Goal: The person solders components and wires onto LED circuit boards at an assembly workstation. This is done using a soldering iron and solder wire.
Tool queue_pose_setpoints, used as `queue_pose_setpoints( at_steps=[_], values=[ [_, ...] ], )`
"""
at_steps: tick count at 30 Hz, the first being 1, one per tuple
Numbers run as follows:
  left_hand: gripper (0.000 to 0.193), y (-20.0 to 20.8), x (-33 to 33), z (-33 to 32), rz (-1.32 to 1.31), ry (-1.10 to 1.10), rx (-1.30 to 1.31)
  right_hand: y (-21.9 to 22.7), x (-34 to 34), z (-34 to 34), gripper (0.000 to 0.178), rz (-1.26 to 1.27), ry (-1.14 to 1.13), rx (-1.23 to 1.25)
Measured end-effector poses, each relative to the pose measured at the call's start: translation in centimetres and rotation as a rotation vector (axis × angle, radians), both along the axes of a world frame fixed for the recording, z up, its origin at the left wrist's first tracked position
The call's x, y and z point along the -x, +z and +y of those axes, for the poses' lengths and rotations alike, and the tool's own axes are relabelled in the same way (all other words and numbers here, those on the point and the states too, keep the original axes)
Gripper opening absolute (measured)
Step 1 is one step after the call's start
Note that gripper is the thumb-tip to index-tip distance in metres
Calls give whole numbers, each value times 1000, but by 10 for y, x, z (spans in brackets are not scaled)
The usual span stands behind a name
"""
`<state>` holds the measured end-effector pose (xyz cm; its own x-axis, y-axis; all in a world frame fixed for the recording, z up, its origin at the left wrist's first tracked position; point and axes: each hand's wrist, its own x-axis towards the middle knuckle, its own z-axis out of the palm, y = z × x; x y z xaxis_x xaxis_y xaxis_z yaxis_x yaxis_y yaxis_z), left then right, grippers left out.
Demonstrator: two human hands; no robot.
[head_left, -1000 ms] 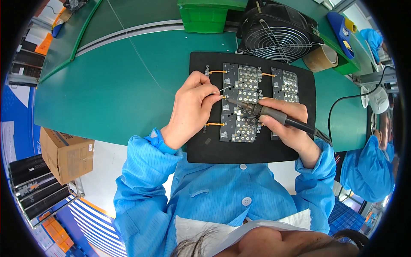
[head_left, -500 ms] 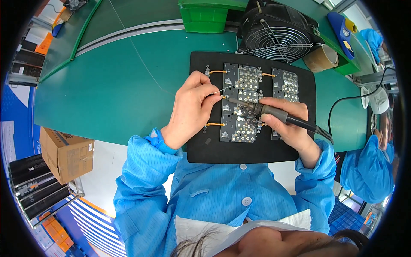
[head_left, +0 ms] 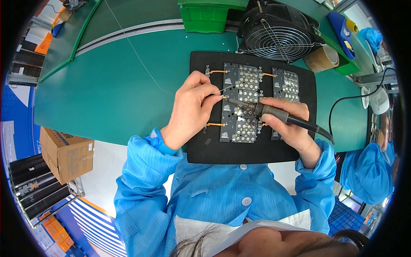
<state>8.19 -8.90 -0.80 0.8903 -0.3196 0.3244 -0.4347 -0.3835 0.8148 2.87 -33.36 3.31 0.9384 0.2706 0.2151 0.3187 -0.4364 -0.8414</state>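
My left hand (head_left: 193,103) is closed on a thin silvery solder wire (head_left: 225,88), whose bent end sticks out over a dark circuit board (head_left: 230,110). Its thumb and fingertip also meet at the end of a short orange lead at the board's left edge; whether they grip it I cannot tell. From the right, my right hand (head_left: 291,122) grips a black soldering iron (head_left: 278,114) like a pen. The iron's tip points left, close to my left fingertips, over the middle of the left column of boards. Rows of round silvery contacts cover the boards.
The boards lie on a black mat (head_left: 252,153) on a green table (head_left: 107,94). Behind it stand a black fan (head_left: 280,38), a green bin (head_left: 205,19) and a tape roll (head_left: 322,58). The iron's cable (head_left: 342,99) loops right. A cardboard box (head_left: 70,156) sits at left.
The strand of solder wire trailing to the upper left has shifted slightly. Both hands and the iron stay almost where they were.
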Motion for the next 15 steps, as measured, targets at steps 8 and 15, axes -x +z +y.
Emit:
queue_pose_setpoints(
  at_steps=[8, 15],
  values=[
    [8, 1, 0, -1, 9, 8, 11, 2, 0, -6, 32, -3, 19, -7],
    [14, 2, 2, 12, 94, -24, 115, 23, 15, -32, 30, -161, -132, 4]
  ],
)
